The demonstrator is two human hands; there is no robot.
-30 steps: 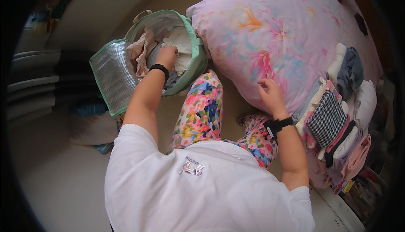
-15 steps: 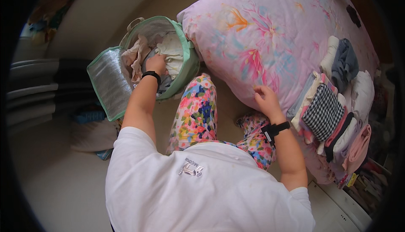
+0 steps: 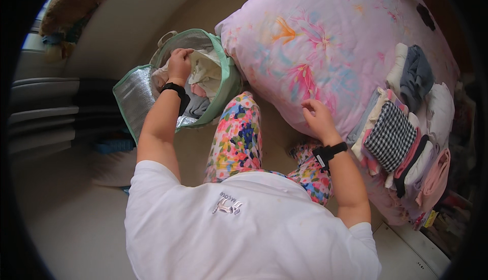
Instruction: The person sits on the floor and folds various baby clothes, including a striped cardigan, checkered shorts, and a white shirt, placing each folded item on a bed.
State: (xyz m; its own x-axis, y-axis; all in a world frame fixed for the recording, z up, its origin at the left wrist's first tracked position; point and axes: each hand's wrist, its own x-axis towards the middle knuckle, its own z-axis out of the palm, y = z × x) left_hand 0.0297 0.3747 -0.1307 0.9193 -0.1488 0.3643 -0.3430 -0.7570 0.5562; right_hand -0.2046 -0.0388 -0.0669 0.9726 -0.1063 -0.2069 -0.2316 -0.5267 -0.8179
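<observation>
A green fabric bag (image 3: 230,84) with a silvery lining stands at the left, its lid flap (image 3: 133,91) folded outward. Inside lie a white cloth (image 3: 206,68), a pale pink garment (image 3: 159,78) and a grey garment (image 3: 196,107). My left hand (image 3: 179,66) is over the bag's contents, its bent fingers closed at the edge of the white cloth, apparently pinching it; the fingertips are partly hidden. By the near edge of the flowered quilt (image 3: 264,31), my right hand (image 3: 318,117) hovers empty, fingers loosely bent and thumb apart.
Folded clothes, among them a black-and-white checked one (image 3: 390,135) and a blue-grey one (image 3: 417,76), are stacked on the quilt at the right. My knee (image 3: 236,117) in flowered trousers is beside the bag. A brown fluffy thing (image 3: 76,3) shows at the upper left.
My left hand has risen out of the clothes toward the bag's far side. The white cloth has shifted, and more pink and grey fabric shows. My right hand has barely moved.
</observation>
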